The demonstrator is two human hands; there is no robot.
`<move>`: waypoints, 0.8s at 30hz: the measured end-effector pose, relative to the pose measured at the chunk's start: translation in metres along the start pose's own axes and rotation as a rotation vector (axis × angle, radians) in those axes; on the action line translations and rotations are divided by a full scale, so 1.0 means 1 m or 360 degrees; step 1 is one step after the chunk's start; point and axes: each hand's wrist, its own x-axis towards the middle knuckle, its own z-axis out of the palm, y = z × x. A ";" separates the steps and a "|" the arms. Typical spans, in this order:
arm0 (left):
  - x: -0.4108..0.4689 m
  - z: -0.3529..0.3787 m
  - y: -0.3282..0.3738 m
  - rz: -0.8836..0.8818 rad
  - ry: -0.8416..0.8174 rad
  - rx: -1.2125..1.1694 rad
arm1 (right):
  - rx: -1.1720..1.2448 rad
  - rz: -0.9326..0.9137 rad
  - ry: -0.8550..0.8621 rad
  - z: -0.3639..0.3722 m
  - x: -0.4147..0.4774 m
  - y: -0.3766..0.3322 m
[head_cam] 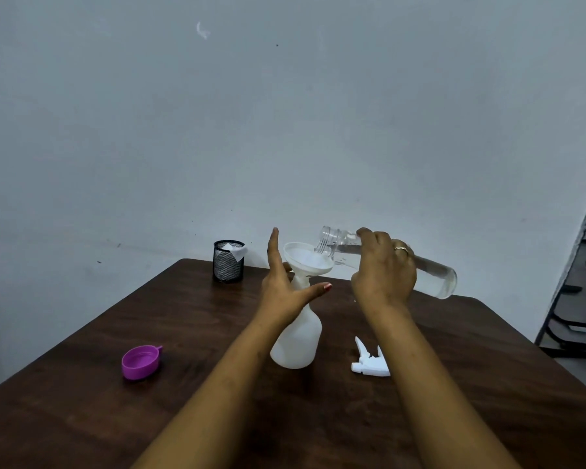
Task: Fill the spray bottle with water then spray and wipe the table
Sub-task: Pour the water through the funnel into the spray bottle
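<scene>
Our right hand [383, 275] grips the clear bottle [437, 270], tilted over the funnel [306, 259]. Our left hand [281, 289], fingers spread wide, flanks the spray bottle [296, 346].

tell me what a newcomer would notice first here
The right hand tilting a clear bottle over the white funnel set in the spray bottle at mid-table draws the eye first, with the open left hand beside the funnel. Next comes the purple cap lying at the left, and the white trigger head lying right of the spray bottle.
</scene>
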 end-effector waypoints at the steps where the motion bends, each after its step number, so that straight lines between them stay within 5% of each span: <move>1: 0.001 0.001 0.002 0.0019 0.0005 -0.0027 | -0.0006 -0.0001 0.0002 0.001 0.000 0.000; 16: -0.001 0.009 -0.005 0.0128 0.0129 -0.0117 | -0.0025 -0.0028 0.0017 -0.003 0.005 0.005; 24: -0.007 0.011 -0.025 -0.0141 0.0045 -0.0039 | -0.0052 -0.0050 0.0005 -0.001 0.004 0.005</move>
